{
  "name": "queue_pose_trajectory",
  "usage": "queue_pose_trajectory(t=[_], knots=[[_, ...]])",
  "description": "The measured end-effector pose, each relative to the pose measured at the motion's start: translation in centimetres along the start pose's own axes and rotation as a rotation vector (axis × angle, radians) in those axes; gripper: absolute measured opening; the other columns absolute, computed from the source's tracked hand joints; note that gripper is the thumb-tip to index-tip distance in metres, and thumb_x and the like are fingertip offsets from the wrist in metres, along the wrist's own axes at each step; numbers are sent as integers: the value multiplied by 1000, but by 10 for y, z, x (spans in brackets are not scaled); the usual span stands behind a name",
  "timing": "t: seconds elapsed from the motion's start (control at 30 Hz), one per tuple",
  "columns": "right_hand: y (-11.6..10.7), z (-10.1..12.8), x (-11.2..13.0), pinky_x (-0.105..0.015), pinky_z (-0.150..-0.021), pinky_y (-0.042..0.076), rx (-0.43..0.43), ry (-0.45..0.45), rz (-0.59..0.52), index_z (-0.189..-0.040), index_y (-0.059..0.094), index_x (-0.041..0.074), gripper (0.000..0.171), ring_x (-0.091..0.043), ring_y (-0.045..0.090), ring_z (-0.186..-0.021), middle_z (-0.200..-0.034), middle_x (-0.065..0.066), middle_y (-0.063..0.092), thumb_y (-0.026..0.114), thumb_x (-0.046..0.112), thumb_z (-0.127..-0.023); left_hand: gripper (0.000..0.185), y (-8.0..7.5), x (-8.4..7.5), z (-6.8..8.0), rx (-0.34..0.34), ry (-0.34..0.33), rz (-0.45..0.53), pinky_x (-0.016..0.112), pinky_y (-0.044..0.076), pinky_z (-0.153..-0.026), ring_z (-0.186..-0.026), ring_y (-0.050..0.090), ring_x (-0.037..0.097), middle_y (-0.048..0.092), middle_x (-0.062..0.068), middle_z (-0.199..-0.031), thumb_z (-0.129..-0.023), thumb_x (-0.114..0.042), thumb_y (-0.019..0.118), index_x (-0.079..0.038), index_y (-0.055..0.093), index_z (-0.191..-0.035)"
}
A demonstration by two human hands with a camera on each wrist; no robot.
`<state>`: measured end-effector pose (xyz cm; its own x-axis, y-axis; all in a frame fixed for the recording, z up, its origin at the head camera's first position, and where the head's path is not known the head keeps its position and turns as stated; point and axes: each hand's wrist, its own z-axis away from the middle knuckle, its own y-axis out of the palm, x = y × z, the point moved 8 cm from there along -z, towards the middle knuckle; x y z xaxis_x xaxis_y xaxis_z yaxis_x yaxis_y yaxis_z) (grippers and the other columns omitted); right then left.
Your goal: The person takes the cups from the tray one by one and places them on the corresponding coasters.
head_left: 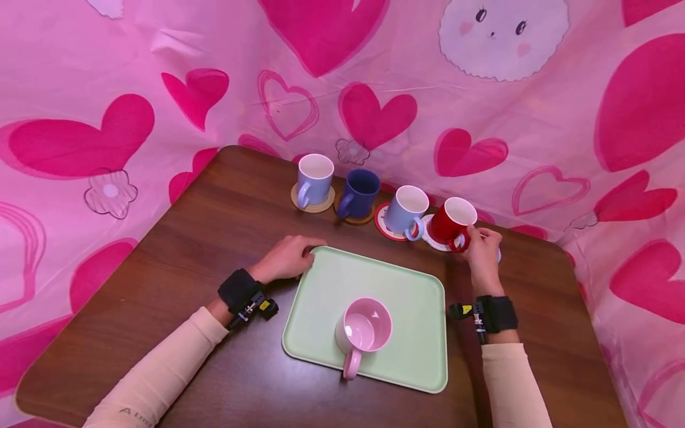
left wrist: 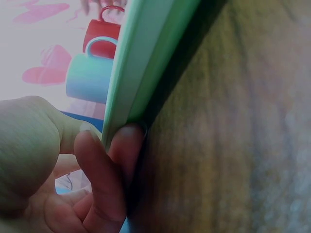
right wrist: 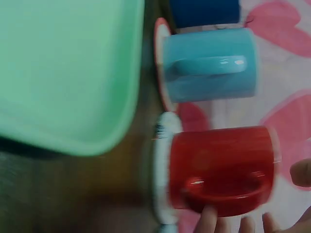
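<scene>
My left hand (head_left: pixel 285 257) grips the far left corner of a pale green tray (head_left: pixel 396 279); in the left wrist view its fingers (left wrist: pixel 99 174) meet the tray's rim. On the tray stands an upright pink mug (head_left: pixel 350 333), its handle pointing toward me. My right hand (head_left: pixel 484 252) is at the handle side of a red mug (head_left: pixel 445 224) with a white inside. In the right wrist view, fingertips (right wrist: pixel 208 221) are close by the red mug's handle, and the thumb stays apart from the mug. That mug stands upright on a white patterned coaster (head_left: pixel 434 239).
Left of the red mug, a light blue mug (head_left: pixel 398 215) stands on a red-rimmed coaster (head_left: pixel 381 223). Further left are a dark blue mug (head_left: pixel 363 193) and a pale blue mug (head_left: pixel 314 183) on round coasters. A light blue edge (head_left: pixel 499 255) shows behind my right hand.
</scene>
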<state>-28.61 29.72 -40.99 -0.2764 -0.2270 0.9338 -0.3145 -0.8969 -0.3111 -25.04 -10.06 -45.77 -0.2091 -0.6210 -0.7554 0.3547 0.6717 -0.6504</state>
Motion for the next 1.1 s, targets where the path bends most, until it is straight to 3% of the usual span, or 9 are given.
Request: queue_pose_trajectory(t=[0.13, 0.27, 0.37, 0.53, 0.77, 0.97, 1.1], knots=[[-11, 16, 22, -36, -107, 32, -88, -138, 23, -130, 33, 18, 42, -18, 36, -125, -131, -2, 34, 51, 41, -99, 41, 1, 1, 0, 5, -9, -2, 30, 48, -62, -69, 59, 17, 64, 5, -103, -93, -5, 58, -13, 62, -133], [-10, 43, 50, -35, -99, 37, -116, -339, 55, -126, 42, 15, 36, -13, 40, -116, -124, 0, 41, 54, 35, -99, 42, 2, 3, -1, 8, -12, -12, 30, 48, -63, -69, 59, 16, 63, 4, -103, -93, -6, 58, -13, 61, -134], [-3, 65, 67, -31, -93, 43, -86, -436, 101, -125, 44, 11, 35, -13, 44, -113, -123, -1, 46, 54, 33, -99, 42, 3, 3, -1, 9, -6, -17, 30, 48, -62, -68, 58, 17, 63, 4, -101, -93, -6, 58, -13, 61, -134], [18, 96, 85, -25, -85, 47, 44, -537, 252, -125, 46, 6, 37, -19, 48, -110, -122, -7, 52, 54, 31, -99, 41, 3, 2, -2, 9, -2, -16, 30, 48, -60, -65, 58, 17, 63, 5, -99, -93, -6, 58, -13, 61, -133], [51, 127, 88, -41, -81, 49, 344, -568, 485, -124, 49, 6, 42, -25, 55, -103, -117, -9, 57, 56, 38, -97, 42, 1, 3, -3, 4, -7, -16, 30, 48, -59, -65, 58, 18, 63, 5, -100, -92, -5, 58, -13, 62, -133], [66, 151, 83, -41, -80, 50, 423, -569, 518, -123, 53, 11, 42, -21, 57, -96, -110, -4, 60, 59, 43, -95, 42, 1, 2, -3, -3, -2, -22, 30, 47, -59, -65, 57, 17, 63, 6, -101, -92, -4, 57, -13, 62, -133], [81, 173, 72, -41, -82, 50, 508, -584, 609, -126, 50, 13, 52, -20, 56, -97, -110, -4, 58, 59, 52, -92, 42, 2, 1, -2, 0, 2, -24, 30, 47, -59, -65, 57, 17, 63, 6, -99, -92, -5, 57, -13, 62, -133]])
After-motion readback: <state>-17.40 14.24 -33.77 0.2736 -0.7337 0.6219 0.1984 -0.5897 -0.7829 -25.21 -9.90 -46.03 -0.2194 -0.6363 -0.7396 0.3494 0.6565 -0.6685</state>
